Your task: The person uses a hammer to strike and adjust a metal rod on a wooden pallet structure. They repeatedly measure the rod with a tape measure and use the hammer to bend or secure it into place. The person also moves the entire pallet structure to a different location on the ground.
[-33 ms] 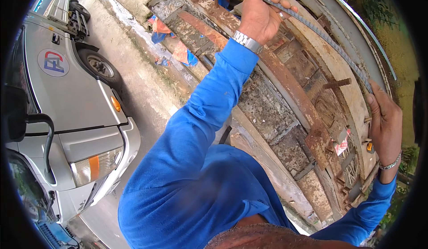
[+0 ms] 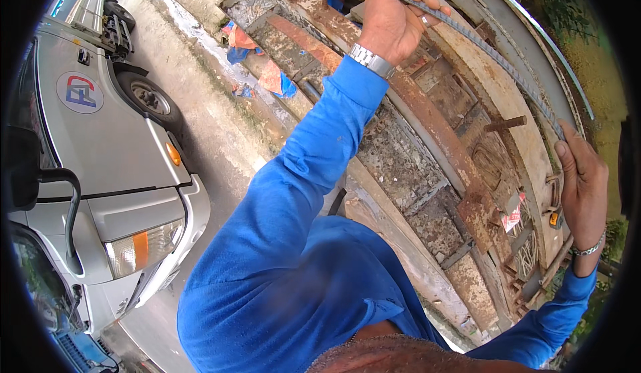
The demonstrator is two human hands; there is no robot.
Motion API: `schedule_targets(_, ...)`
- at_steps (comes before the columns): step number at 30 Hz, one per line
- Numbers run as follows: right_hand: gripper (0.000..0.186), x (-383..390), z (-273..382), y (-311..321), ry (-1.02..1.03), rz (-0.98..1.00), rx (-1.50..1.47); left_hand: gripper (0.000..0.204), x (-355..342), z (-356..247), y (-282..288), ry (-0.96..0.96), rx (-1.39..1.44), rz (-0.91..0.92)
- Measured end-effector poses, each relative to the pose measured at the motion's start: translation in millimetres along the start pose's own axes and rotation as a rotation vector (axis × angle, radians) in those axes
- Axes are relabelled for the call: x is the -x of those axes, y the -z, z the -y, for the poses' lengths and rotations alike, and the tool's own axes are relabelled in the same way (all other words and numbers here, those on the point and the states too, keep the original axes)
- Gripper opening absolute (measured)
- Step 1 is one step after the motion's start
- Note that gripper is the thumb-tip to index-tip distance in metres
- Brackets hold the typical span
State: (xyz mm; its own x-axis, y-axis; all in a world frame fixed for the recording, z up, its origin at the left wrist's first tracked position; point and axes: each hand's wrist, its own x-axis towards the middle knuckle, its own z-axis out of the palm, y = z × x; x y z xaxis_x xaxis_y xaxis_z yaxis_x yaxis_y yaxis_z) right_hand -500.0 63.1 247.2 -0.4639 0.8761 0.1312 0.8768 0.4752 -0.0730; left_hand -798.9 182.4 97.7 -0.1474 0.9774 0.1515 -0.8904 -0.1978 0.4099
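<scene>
My left hand (image 2: 390, 26), in a blue sleeve with a metal watch, is wrapped round a long ribbed steel bar (image 2: 497, 59) at the upper middle. Lower on the right, my right hand (image 2: 581, 179), with a bracelet, grips the same bar, thumb along it. Below the bar lie rusty steel beams (image 2: 427, 126) and plates over grimy compartments. A short threaded rod (image 2: 504, 123) sticks out between my hands. A small yellow object (image 2: 554, 219), too small to name, lies beside my right wrist.
A silver truck (image 2: 100, 146) with a side mirror stands along the left on a concrete road (image 2: 200, 153). Torn blue and red scraps (image 2: 277, 79) lie among the metalwork. Greenery (image 2: 567, 19) and muddy yellowish ground border the steel structure at the right.
Both my hands and the bar have shifted slightly to the right, with my left hand a little higher. My grip on the bar looks the same.
</scene>
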Motion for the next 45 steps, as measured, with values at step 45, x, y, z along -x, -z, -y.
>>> schedule_targets(45,0.046,319,-136,-125,-0.235,-0.164,0.190,0.028,147,128,-19,-0.593,-1.825,1.117)
